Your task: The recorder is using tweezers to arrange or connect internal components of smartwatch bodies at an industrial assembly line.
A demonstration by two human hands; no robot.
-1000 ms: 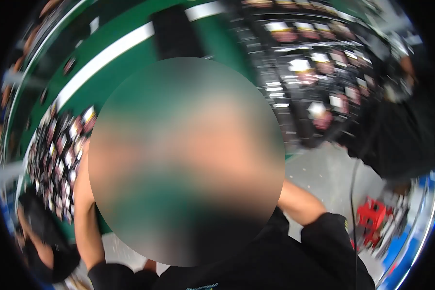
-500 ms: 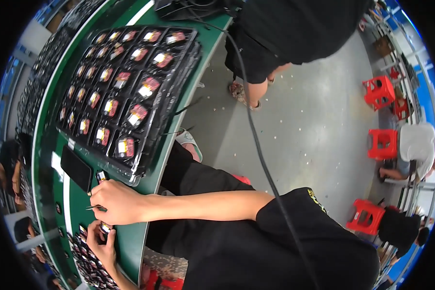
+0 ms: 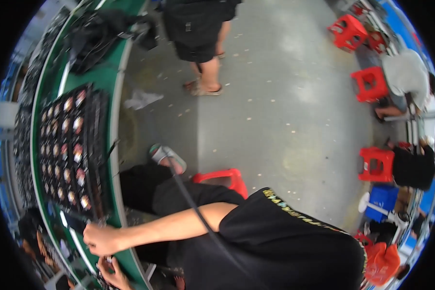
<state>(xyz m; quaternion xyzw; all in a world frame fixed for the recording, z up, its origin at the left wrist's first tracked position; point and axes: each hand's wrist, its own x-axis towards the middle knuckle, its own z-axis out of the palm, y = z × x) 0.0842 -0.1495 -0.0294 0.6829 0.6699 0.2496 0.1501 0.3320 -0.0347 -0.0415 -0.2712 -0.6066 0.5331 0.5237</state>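
My right hand [image 3: 101, 240] is closed over the green table [image 3: 68, 274]. Its fingers curl inward and hide what they hold; half a second ago a thin metal tool stuck out of them. Just below it, by the table's near edge, my left hand [image 3: 113, 276] pinches a small dark piece [image 3: 109, 262] between thumb and fingers. Motion blur hides the piece's details. Beyond my right hand stand stacked black plastic trays [image 3: 100, 140], the top one's compartments filled with small pink-and-white-labelled pieces. A dark phone [image 3: 73, 221] lies between the trays and my right hand.
A black bag [image 3: 94, 38] lies at the table's far end. A black cable [image 3: 198, 212] hangs across the view. A person [image 3: 198, 38] stands in the aisle. A red stool [image 3: 229, 180] is behind my legs, and more red stools [image 3: 376, 164] line the right side.
The whole view has swung, so the trays, table and standing person now appear further left. My hands appear lower, still close together. The thin tool no longer shows.
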